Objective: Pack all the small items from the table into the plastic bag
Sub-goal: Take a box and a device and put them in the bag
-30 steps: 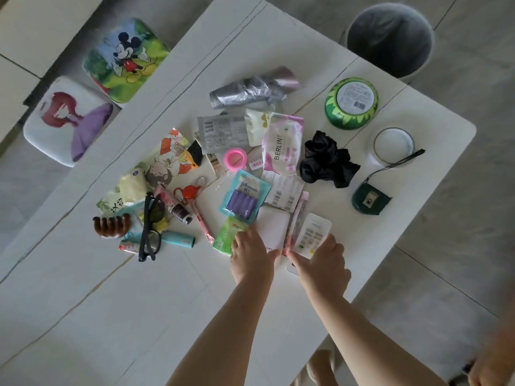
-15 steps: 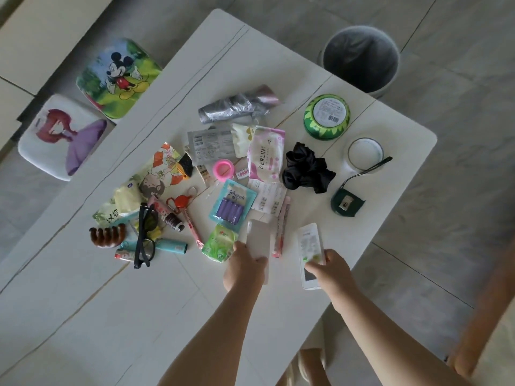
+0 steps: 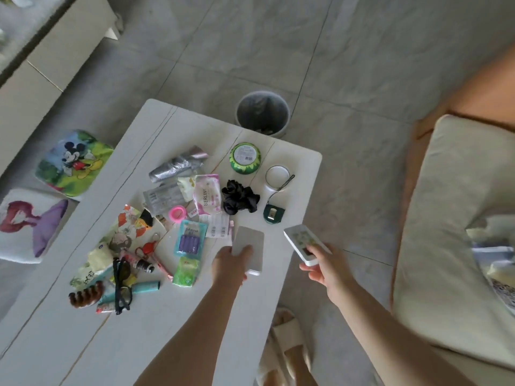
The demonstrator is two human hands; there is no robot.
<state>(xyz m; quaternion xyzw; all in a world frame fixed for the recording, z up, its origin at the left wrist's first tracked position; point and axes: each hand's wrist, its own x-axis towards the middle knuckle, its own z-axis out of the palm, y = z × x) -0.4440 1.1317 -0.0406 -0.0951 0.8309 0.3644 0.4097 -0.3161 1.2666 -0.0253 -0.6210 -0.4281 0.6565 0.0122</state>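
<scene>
Grey floor tiles surround a white table (image 3: pixel 117 338), and a grey bin (image 3: pixel 262 112) stands on the floor just past its far edge. Most small items lie in the middle of the table and toward its left edge: a silver packet (image 3: pixel 175 167), a pink "BERLIN" pouch (image 3: pixel 207 194), a black scrunchie (image 3: pixel 239 200), a pink ring (image 3: pixel 177 211), a purple blister pack (image 3: pixel 191 242), black sunglasses (image 3: pixel 121 285) and a brown hair claw (image 3: pixel 85 295). Near the far right corner are a green round tin (image 3: pixel 245 157), a clear round lid (image 3: pixel 278 175) and a dark green pouch (image 3: pixel 274 214). The left hand (image 3: pixel 230 264) holds a flat white case (image 3: pixel 249 247) by its near end, close to the right edge. The right hand (image 3: pixel 324 264) is beyond the right edge, fingers curled around a white card-like box (image 3: pixel 302 242) lifted over the floor. I cannot say which object is the plastic bag.
</scene>
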